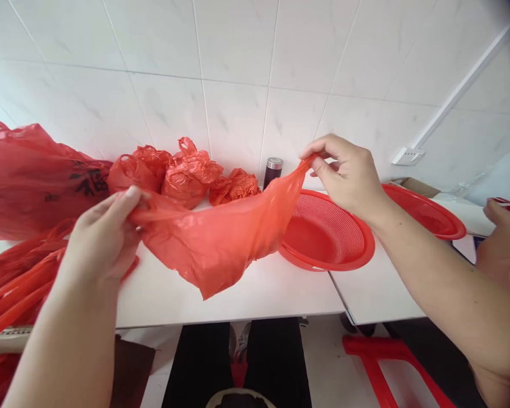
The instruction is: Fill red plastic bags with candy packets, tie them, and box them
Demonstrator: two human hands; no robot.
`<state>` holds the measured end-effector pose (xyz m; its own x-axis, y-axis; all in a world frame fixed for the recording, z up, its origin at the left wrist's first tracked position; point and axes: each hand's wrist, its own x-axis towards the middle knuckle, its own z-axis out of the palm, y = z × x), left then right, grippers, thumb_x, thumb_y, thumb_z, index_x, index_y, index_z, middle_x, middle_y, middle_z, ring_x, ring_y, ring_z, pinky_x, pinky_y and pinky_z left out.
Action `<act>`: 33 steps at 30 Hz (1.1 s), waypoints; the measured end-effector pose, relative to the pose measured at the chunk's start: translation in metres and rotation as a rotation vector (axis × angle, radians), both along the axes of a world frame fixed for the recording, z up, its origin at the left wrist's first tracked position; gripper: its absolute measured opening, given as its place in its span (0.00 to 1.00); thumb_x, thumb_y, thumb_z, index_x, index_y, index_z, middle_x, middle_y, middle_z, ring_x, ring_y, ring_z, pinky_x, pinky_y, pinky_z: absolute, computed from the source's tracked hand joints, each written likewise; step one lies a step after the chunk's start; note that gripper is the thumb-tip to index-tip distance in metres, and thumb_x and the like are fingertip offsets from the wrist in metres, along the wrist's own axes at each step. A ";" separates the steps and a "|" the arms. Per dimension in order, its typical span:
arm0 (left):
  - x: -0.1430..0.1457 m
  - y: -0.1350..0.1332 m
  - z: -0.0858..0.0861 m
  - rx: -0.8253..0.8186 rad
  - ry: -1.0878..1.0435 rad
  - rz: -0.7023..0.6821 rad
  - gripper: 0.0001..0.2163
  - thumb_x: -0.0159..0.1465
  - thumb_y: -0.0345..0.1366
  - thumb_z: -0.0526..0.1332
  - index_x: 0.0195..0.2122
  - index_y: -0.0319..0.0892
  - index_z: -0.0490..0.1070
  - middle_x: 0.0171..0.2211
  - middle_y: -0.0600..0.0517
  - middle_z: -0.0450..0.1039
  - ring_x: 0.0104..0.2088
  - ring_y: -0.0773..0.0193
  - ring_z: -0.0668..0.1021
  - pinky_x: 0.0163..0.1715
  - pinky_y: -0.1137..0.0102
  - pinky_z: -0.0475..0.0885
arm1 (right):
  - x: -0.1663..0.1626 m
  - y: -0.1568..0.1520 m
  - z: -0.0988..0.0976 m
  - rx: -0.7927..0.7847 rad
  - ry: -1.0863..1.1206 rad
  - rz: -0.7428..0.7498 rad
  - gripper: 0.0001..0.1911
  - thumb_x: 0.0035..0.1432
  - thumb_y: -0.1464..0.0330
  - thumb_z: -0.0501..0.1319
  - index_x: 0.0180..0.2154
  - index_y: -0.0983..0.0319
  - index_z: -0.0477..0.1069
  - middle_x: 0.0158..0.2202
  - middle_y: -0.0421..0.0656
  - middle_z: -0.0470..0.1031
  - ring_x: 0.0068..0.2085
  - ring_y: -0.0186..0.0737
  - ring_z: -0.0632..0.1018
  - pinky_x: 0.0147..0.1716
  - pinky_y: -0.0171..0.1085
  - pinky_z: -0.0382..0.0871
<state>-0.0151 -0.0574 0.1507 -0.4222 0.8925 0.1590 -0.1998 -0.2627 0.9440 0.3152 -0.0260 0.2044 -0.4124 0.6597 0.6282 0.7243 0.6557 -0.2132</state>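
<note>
Pinching one end of a red plastic bag (221, 238) with the left grip (104, 235) and the other with the right grip (351, 173); holding it stretched above the white counter (280, 297), partly in front of a perforated red basket (368, 246).

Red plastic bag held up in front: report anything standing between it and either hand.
Nothing visible does: the left hand holds one end of the red plastic bag, the right hand the other. The red basket shows behind the bag's right part, not in between.
</note>
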 end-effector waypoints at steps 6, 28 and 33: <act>0.000 0.019 0.035 -0.026 0.315 -0.213 0.13 0.58 0.42 0.66 0.29 0.34 0.71 0.25 0.54 0.69 0.24 0.73 0.69 0.25 0.77 0.62 | 0.002 -0.001 0.008 -0.185 -0.133 0.123 0.13 0.59 0.71 0.53 0.41 0.56 0.73 0.40 0.40 0.77 0.40 0.42 0.76 0.40 0.41 0.67; 0.022 0.023 0.050 -0.107 0.335 -0.858 0.23 0.54 0.36 0.69 0.52 0.47 0.69 0.27 0.55 0.71 0.24 0.67 0.73 0.30 0.68 0.71 | -0.083 0.007 0.053 -0.257 0.064 0.428 0.09 0.55 0.76 0.57 0.37 0.60 0.72 0.39 0.40 0.73 0.40 0.35 0.74 0.42 0.38 0.67; 0.044 0.035 0.039 -0.236 0.446 -0.951 0.12 0.56 0.45 0.67 0.31 0.40 0.76 0.15 0.61 0.49 0.15 0.73 0.55 0.15 0.74 0.55 | -0.121 0.011 0.028 -0.266 0.257 0.589 0.13 0.58 0.74 0.56 0.44 0.56 0.68 0.50 0.40 0.70 0.48 0.35 0.72 0.47 0.39 0.69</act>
<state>0.0286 -0.0225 0.1894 0.5146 0.8525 -0.0921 0.1486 0.0172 0.9888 0.1946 -0.0152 0.2323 -0.6087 0.5168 0.6020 0.1685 0.8257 -0.5384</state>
